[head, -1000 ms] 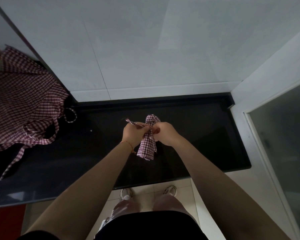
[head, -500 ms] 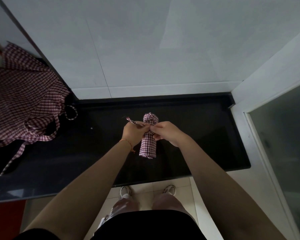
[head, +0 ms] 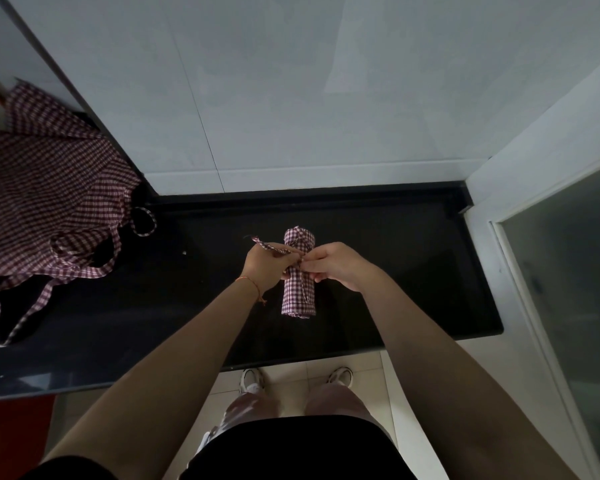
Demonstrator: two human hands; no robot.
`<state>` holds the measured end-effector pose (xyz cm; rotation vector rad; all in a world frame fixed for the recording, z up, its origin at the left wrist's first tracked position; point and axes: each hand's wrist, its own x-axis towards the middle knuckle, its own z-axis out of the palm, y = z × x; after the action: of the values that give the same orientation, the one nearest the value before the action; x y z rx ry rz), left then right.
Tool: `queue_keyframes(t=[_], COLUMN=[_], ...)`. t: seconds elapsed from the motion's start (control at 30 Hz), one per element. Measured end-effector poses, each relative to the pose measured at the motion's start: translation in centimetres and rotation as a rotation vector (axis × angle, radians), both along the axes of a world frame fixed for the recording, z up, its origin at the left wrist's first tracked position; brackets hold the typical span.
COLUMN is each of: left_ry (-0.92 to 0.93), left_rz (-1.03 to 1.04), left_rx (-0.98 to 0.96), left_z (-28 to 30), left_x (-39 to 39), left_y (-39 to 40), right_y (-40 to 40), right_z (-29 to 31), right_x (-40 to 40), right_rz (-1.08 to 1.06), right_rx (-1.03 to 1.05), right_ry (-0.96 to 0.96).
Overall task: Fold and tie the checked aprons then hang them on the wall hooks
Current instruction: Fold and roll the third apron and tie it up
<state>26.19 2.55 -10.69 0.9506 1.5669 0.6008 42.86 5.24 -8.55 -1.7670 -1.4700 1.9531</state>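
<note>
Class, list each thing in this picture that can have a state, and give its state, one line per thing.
Rolled apron: rolled up, lying on the black counter, being tied.
Strap: pinched by both hands.
Left hand: pinching the strap.
Right hand: pinching the strap at the knot.
Second apron: unfolded, straps loose.

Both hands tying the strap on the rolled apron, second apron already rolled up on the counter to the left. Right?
Not quite. In the head view the second apron lies unrolled and crumpled at the counter's left end. The left hand and right hand do work the strap on the rolled apron.

two checked aprons, two hands
</note>
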Motion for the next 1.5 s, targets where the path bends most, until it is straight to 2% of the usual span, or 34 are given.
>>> queue_keyframes(t=[0.17, 0.3, 0.57, 0.67, 0.83, 0.97, 1.0, 1.1, 1.13, 1.23, 1.3, 1.4, 1.5], left_ry=[0.025, 0.033, 0.043, 0.025, -0.015, -0.047, -0.083, -0.044, 0.022, 0.043, 0.014, 0.014, 0.005], left_rz=[0.013, 0.083, 0.101, 0.102, 0.08, 0.099, 0.153, 0.14, 0.128, 0.157, 0.144, 0.101, 0.107], left_rx=[0.01, 0.055, 0.064, 0.054, 0.006, -0.037, -0.041, 0.034, 0.083, 0.103, 0.074, -0.041, 0.055], left_z=[-0.2, -0.7, -0.3, 0.0, 0.3, 0.4, 0.6, 0.7, 0.5, -0.2, 0.0, 0.6, 0.7], left_x=[0.7, 1.1, 1.3, 1.4, 1.6, 1.2, 1.1, 1.3, 1.5, 1.4, 1.0, 0.1, -0.1], left_y=[0.1, -0.3, -0.7, -0.7, -0.7, -0.9, -1.0, -1.5, -1.6, -1.5, -1.1, -0.6, -0.6], right_y=[-0.2, -1.2, -1.6, -1.5, -1.7, -2.2, -2.4, -2.5, -2.5, -2.2, -1.7, -1.1, -1.2], right_z=[0.0, -1.5, -1.6, -1.2, -1.9, -2.4, -2.4, -2.4, -2.3, -2.0, -1.4, -0.6, -0.4], right_x=[-1.4, -2.1, -2.2, -2.1, -3.0, -3.4, -3.5, -3.8, -3.8, -3.7, -3.5, -2.6, -1.9], right_rz=[0.217, 0.133, 0.035, 0.063, 0.098, 0.119, 0.142, 0.178, 0.156, 0.032, 0.0, 0.082, -0.028], right_rx=[0.258, 0.4, 0.422, 0.462, 0.653, 0.746, 0.747, 0.742, 0.708, 0.567, 0.452, 0.344, 0.238], right_ry=[-0.241, -0.293, -0.281, -0.292, -0.478, -0.487, -0.495, -0.508, -0.498, -0.439, -0.389, -0.282, -0.107])
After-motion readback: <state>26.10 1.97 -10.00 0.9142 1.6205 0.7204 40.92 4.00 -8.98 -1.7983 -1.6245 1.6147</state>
